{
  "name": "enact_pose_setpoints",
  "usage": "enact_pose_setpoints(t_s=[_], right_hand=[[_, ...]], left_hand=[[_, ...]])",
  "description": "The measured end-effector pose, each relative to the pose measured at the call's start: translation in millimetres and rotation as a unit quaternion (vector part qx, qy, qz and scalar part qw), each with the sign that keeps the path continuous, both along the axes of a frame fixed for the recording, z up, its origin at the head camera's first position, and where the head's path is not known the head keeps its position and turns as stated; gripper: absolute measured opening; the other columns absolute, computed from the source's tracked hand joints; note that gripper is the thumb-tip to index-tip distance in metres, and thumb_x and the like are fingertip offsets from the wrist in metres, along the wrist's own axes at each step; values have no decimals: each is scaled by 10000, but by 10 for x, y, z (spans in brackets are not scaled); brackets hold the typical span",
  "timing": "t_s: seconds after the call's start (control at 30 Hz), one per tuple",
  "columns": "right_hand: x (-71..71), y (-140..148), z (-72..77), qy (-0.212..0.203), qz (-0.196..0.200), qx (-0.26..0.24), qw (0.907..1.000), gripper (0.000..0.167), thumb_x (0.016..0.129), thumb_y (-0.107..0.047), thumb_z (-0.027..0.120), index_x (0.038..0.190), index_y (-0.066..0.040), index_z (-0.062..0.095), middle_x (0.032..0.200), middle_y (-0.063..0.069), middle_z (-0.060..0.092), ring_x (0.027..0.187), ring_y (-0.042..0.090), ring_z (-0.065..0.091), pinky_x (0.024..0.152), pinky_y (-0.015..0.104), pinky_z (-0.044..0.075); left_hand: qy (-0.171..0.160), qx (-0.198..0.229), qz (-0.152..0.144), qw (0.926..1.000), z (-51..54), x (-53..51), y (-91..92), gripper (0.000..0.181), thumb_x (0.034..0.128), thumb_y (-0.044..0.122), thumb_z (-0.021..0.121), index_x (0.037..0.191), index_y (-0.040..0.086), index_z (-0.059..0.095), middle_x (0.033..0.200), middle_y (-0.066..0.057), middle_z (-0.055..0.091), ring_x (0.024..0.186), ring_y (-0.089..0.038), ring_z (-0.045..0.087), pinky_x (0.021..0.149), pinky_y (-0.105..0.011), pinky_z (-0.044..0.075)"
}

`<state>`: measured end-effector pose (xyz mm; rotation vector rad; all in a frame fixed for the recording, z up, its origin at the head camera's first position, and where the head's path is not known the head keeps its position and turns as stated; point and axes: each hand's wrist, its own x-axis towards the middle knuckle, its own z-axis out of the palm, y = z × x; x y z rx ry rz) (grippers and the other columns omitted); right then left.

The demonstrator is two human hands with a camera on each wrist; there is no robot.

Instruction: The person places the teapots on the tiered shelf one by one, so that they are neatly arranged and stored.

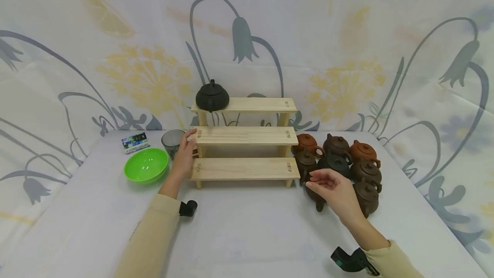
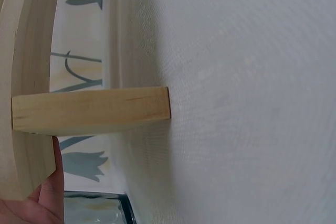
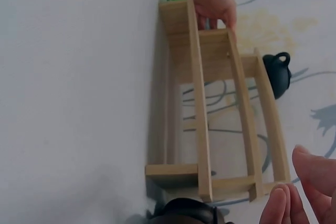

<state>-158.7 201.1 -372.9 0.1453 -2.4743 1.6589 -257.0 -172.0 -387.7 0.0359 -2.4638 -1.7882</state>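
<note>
A three-tier wooden display stand [image 1: 247,168] stands on the table, with a black teapot [image 1: 212,96] on the left end of its top tier. My left hand [image 1: 184,158] grips the left end of the middle tier; in the left wrist view, part of the hand [image 2: 44,205] shows below the pale wood. To the right of the stand, my right hand [image 1: 335,192] hovers over a group of brown, reddish and black teapots [image 1: 368,170]. Its thumb and fingers are bent towards each other with a gap, holding nothing. The hand partly hides a dark teapot [image 1: 319,203] beneath it.
On the left of the white table [image 1: 247,239] are a green bowl [image 1: 146,166], a clear glass cup [image 1: 171,138] and a small printed card or packet [image 1: 135,143]. A flower-patterned cloth [image 1: 247,33] hangs behind.
</note>
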Motion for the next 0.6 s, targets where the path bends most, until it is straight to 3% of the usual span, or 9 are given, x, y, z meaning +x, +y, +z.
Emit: enact_pose_setpoints(t_s=[0.6], right_hand=[[204, 316, -230, -329, -319, 1057, 9933, 376, 783, -227, 763, 1064, -9, 639, 948, 94, 619, 778, 57, 575, 651, 191, 490]], left_hand=[[-33, 86, -69, 9999, 8, 13, -7, 450, 1020, 416, 245, 1445, 268, 250, 1475, -153, 270, 1271, -386, 353, 1024, -530, 278]])
